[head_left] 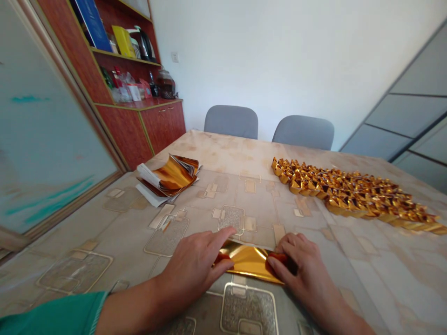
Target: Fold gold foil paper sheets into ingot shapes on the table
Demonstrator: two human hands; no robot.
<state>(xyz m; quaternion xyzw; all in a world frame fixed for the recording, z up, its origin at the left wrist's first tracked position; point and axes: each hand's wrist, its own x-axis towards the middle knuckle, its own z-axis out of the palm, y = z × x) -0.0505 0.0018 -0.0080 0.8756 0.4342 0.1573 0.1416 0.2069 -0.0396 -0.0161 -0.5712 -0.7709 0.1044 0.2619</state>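
A strip of shiny gold foil paper point(252, 263) lies near the front of the table, folded into a long flat band. My left hand point(199, 260) grips its left end between thumb and fingers, the index finger stretched along the far edge. At the other end, my right hand point(303, 265) has its thumb on the near side and its fingers curled behind the paper. Part of each end is hidden by the hands.
A loose stack of gold foil sheets point(174, 176) lies at the left of the patterned tablecloth point(206, 228). Rows of folded gold foil pieces point(349, 188) stand on the right. Behind the table are two grey chairs point(231, 122) and a wooden cabinet point(162, 123).
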